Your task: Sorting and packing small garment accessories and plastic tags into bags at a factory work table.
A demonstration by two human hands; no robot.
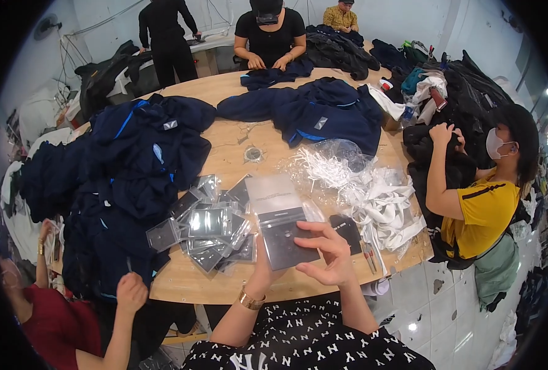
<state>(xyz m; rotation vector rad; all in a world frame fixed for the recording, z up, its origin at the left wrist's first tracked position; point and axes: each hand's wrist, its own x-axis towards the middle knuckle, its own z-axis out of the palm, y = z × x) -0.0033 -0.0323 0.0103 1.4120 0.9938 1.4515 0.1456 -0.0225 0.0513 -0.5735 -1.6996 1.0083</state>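
Note:
A flat dark card in a clear plastic sleeve (280,246) is held up in front of me, over the table's near edge. A pale, see-through flap or sheet (273,192) stands above its dark part. My left hand (262,262) grips the sleeve from behind at its lower left; most of its fingers are hidden. On the sleeve's right side, my right hand (331,251) touches the front with its fingertips, thumb and fingers apart. A loose pile of similar clear-sleeved dark cards (209,225) lies just left. To the right is a black card (346,233).
Navy garments (132,142) are heaped at left, with another navy garment (329,114) across the table (224,148). White cords and straps (382,200), a clear plastic bag (348,153) and small red-handled tools (369,258) lie right. Co-workers work around the table; one hand (132,293) is near my left.

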